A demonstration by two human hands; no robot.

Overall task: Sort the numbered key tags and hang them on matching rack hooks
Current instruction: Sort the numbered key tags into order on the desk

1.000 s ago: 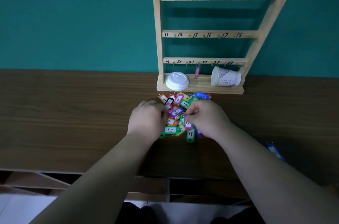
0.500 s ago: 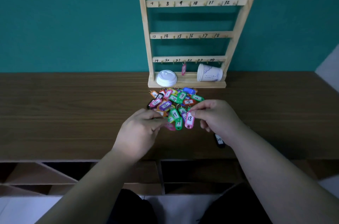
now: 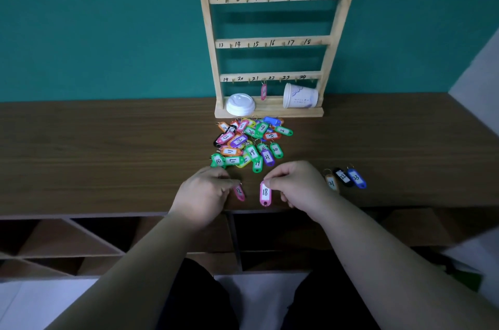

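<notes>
Wooden desk (image 3: 108, 156) against teal wall — right hand (image 3: 297, 185) pinches pink tag 18 (image 3: 265, 193), left hand (image 3: 204, 194) pinches another pink tag (image 3: 239, 192); tag pile (image 3: 249, 143) just beyond, near rack (image 3: 270, 43).

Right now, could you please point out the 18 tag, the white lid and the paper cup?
18 tag (image 3: 265, 192), head view, white label.
white lid (image 3: 240, 104), head view, domed top.
paper cup (image 3: 299, 99), head view, side wall.
</notes>
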